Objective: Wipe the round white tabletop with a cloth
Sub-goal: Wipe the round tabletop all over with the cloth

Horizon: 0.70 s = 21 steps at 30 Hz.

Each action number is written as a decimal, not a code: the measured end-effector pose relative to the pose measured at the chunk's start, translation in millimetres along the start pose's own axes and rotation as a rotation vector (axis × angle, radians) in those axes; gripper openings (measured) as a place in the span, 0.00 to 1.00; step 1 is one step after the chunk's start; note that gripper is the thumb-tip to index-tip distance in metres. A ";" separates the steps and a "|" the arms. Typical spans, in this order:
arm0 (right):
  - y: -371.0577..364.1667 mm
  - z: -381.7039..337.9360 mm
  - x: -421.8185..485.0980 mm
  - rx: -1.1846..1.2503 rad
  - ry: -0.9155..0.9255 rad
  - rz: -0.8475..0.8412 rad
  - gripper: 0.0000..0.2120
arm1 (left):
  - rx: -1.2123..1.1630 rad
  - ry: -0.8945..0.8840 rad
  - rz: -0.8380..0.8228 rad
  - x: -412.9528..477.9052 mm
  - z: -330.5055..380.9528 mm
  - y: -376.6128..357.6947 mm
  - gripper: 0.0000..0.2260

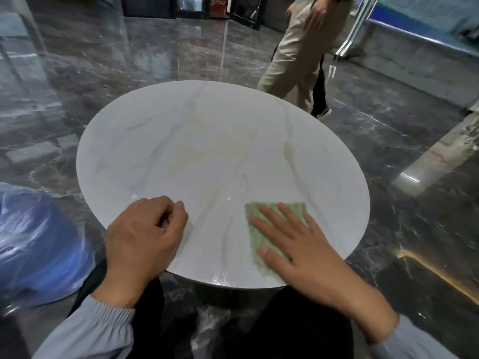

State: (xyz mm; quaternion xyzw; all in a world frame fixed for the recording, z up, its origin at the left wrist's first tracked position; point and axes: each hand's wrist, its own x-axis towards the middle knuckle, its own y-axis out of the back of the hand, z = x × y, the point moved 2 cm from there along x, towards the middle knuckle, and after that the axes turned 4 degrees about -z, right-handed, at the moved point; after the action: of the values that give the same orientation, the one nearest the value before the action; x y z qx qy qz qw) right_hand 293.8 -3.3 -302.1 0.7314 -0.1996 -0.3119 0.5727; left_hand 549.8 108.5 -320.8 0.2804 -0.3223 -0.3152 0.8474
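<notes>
The right hand (pixel 305 244) presses flat, fingers straight, on the green cloth (pixel 259 238) at the near-right edge of the round white desk (pixel 207 141); most of the surface lies ahead and leftward, and the left hand (pixel 145 237) rests curled and empty.

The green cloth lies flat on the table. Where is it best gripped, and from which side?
Probably the left strip of the green cloth, bare beside the right hand pressing it. Come from above left; it lies flat on the tabletop, so pinch up a fold.
</notes>
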 end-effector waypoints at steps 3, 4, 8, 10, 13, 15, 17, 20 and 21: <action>12.2 79.6 21.4 0.033 -0.261 0.006 0.27 | 0.006 0.000 -0.010 0.4 0.4 -0.5 0.19; 18.0 101.8 27.4 0.052 -0.355 0.008 0.28 | 0.007 -0.004 -0.008 0.7 -0.1 -1.0 0.20; 22.9 101.5 48.2 0.072 -0.466 -0.003 0.27 | 0.017 -0.029 0.018 1.6 -0.5 -2.1 0.21; 10.1 49.6 49.7 0.027 -0.310 -0.011 0.28 | 0.018 -0.040 0.027 1.6 -1.5 -2.8 0.21; -10.2 -41.7 29.6 -0.081 0.014 0.022 0.30 | 0.026 -0.052 0.032 1.8 -3.7 -3.1 0.21; -15.0 -73.2 13.9 -0.047 0.159 -0.010 0.28 | 0.027 -0.050 0.023 2.5 -4.7 -4.0 0.21; -10.3 -65.8 13.2 -0.023 0.193 -0.016 0.28 | 0.018 -0.052 0.013 3.2 -5.3 -4.5 0.21; 1.8 -7.9 38.2 -0.026 0.045 0.027 0.28 | 0.019 -0.062 0.027 3.1 -6.2 -4.0 0.21; 7.2 16.1 47.9 -0.013 -0.040 0.027 0.28 | 0.024 -0.064 0.038 2.7 -6.5 -4.4 0.21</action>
State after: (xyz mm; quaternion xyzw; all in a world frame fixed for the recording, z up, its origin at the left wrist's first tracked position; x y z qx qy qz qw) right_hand 318.0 -47.8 -308.4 0.7184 -0.2189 -0.3202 0.5775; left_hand 554.6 105.5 -326.9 0.2743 -0.3585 -0.3039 0.8390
